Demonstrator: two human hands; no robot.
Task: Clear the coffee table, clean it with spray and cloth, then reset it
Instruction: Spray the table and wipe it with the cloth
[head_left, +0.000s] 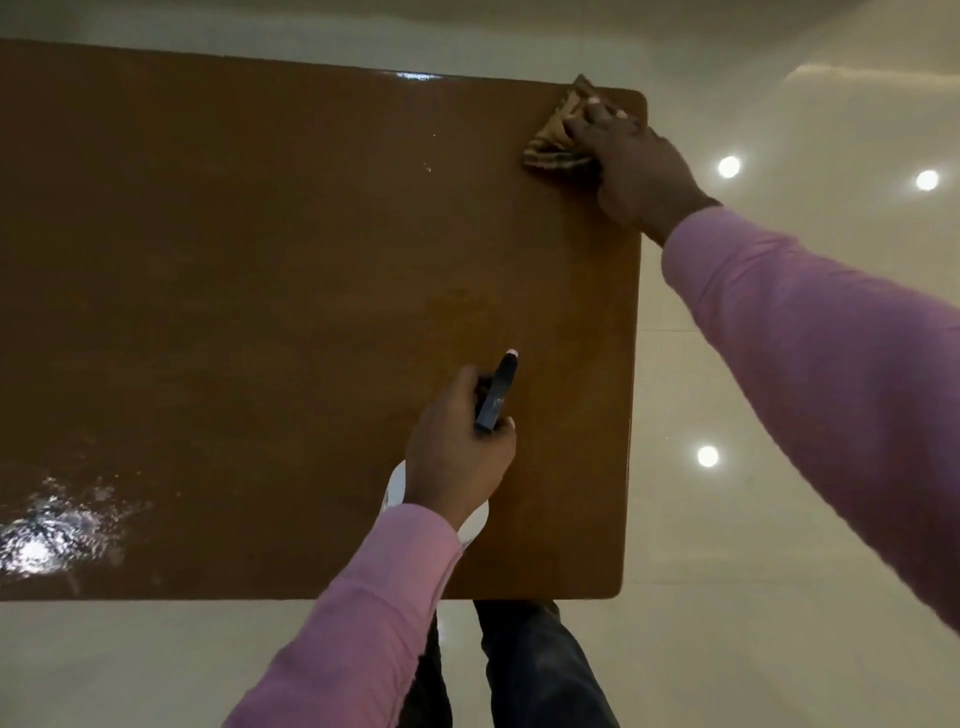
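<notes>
The brown coffee table (260, 291) fills the left and middle of the head view, its top bare and glossy. My right hand (631, 166) presses a brown striped cloth (558, 132) flat on the table's far right corner. My left hand (457, 447) is closed around a spray bottle (497, 392) with a dark trigger head and a white body, held above the near right part of the table, nozzle pointing away from me. Most of the bottle's body is hidden under my hand and sleeve.
A wet, shiny patch (47, 530) lies at the table's near left, and small droplets (427, 167) sit near the far middle. Glossy cream floor tiles (779, 467) surround the table and reflect ceiling lights. My legs (524, 670) stand at the near edge.
</notes>
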